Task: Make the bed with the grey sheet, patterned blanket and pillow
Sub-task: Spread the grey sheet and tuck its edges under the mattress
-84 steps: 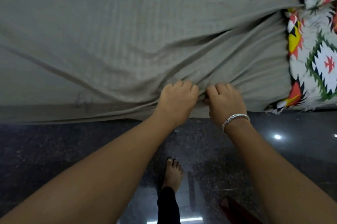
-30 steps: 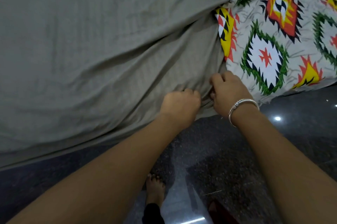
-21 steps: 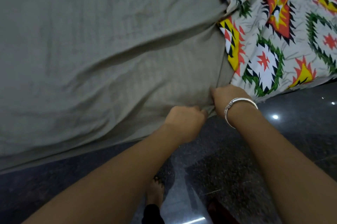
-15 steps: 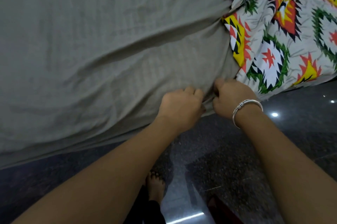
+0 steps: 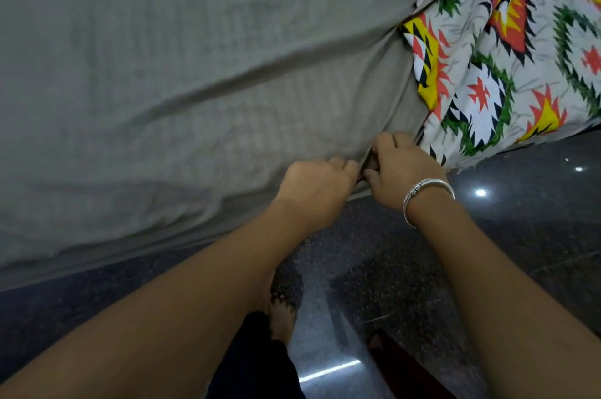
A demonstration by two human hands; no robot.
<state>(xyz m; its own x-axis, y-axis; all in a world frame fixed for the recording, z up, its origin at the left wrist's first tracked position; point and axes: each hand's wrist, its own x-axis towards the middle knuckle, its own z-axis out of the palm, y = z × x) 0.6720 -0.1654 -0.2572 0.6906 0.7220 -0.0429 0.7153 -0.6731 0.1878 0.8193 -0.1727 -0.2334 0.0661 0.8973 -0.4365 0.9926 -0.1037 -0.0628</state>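
The grey sheet [image 5: 195, 89] is lying spread over the left and far part of the view, with its near edge hanging down toward the dark polished floor [image 5: 520, 236]. That near edge is being gripped by both hands, which are being held side by side, almost touching. The left hand [image 5: 315, 193] is being held knuckles up, its fingers curled down into the cloth. The right hand [image 5: 400, 174], just to the right of it, is being closed on the same bunched fold, its fingers bent around the fabric. A silver bracelet [image 5: 426, 193] is being worn on that wrist. Folds are being pulled in the sheet from the hands up toward the far right, and a long crease is running across to the left. The patterned blanket [image 5: 504, 57] is lying at the far right, touching the sheet's right side, its near edge hanging toward the floor. A bare foot [image 5: 283, 317] is being rested on the floor below the left forearm.
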